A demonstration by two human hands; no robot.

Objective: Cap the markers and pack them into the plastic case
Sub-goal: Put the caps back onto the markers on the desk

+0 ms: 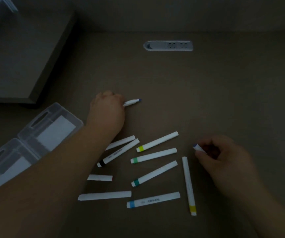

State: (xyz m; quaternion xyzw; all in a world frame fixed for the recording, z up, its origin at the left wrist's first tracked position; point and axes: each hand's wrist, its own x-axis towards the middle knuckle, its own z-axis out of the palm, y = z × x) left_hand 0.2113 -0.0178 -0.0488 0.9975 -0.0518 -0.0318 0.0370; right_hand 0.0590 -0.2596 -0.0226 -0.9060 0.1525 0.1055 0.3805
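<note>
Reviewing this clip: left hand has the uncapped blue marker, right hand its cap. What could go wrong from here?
1. The left hand holds the blue marker with its tip bare above the desk; it may smear ink there.
2. The right hand pinches the cap far from the tip; in this dim light it may go on crooked.
3. The left forearm crosses the loose markers and may roll them.

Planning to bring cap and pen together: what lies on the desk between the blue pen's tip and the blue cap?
Nothing: the head view shows bare desk between the blue pen in the left hand and the blue cap in the right hand.
</note>
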